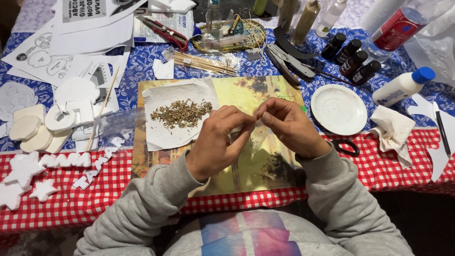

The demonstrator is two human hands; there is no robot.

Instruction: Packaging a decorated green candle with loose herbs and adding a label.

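— Where are the hands?
— Left hand [219,142] and right hand [289,127] meet fingertip to fingertip above the picture board [246,95], each grip pinched on something too small to tell.
— And the dried herbs [181,113]?
— Heaped on white paper [163,135], just left, on the counter [95,189].

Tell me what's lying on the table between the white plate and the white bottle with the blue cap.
In the head view, nothing lies between the white plate and the white bottle: only bare blue patterned tablecloth. A crumpled white tissue sits just below that gap.

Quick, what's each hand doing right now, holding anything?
Left hand: fingers pinched shut against the right's; what they hold cannot be told.
Right hand: likewise pinched shut, contents too small to see.
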